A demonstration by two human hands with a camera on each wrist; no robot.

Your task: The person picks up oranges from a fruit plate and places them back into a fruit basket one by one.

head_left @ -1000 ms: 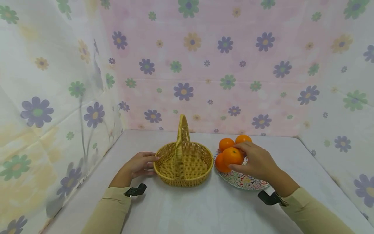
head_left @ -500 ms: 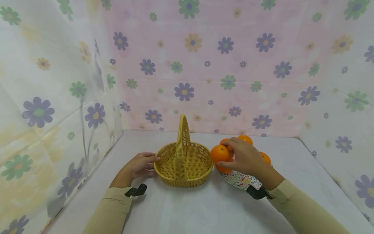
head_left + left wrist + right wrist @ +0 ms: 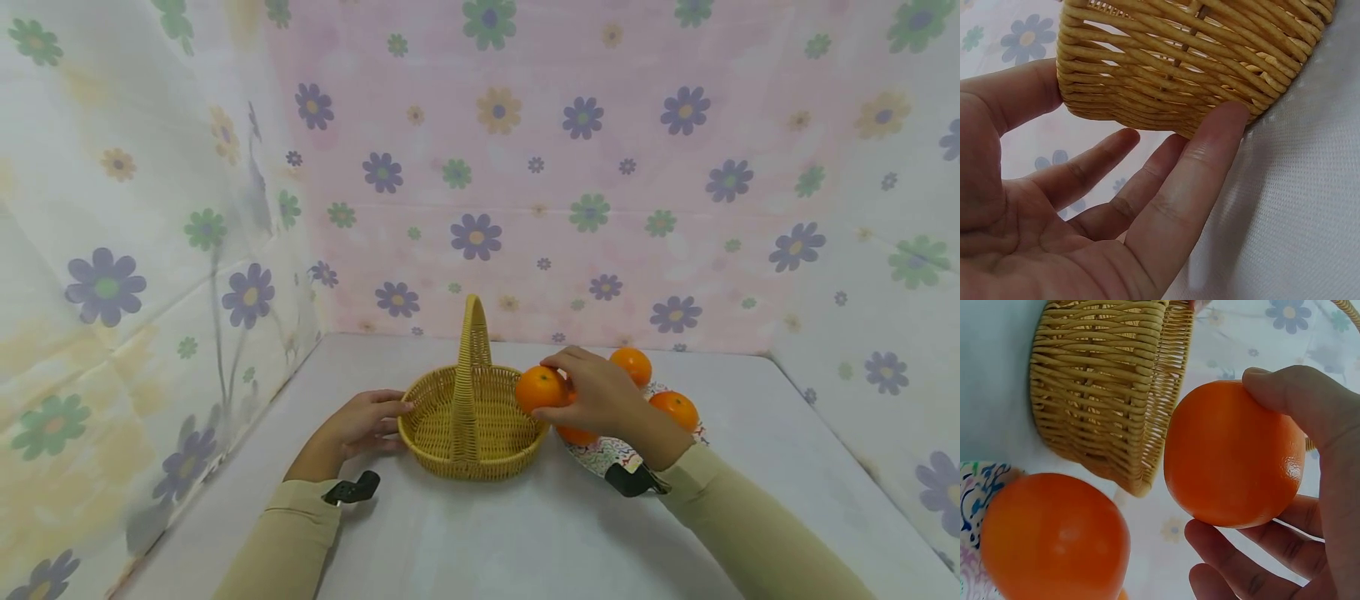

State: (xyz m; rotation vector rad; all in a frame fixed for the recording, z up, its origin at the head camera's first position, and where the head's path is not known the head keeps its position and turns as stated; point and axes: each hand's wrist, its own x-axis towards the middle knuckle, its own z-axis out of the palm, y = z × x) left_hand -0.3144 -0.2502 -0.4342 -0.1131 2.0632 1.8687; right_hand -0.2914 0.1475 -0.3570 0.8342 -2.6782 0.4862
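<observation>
My right hand (image 3: 600, 400) grips an orange (image 3: 542, 390) between thumb and fingers, at the right rim of a yellow wicker basket (image 3: 465, 417) with a tall arched handle. The right wrist view shows this orange (image 3: 1235, 453) beside the rim, overlapping the hand's fingers. My left hand (image 3: 367, 425) holds the basket's left side; in the left wrist view one fingertip goes behind the rim and another finger (image 3: 1210, 144) lies against the woven outer wall. Inside the basket only the bare woven bottom shows. Behind and under the right hand, a patterned plate (image 3: 603, 457) bears several more oranges (image 3: 673, 411).
The basket and plate stand side by side on a white-covered table (image 3: 465, 542). A flower-printed cloth (image 3: 540, 208) rises behind, and similar cloth hangs left and right. Another orange (image 3: 632, 365) lies at the plate's far side.
My right hand has lifted the orange off the plate's left part and carried it left to the basket's right rim. The left hand and basket have kept their places.
</observation>
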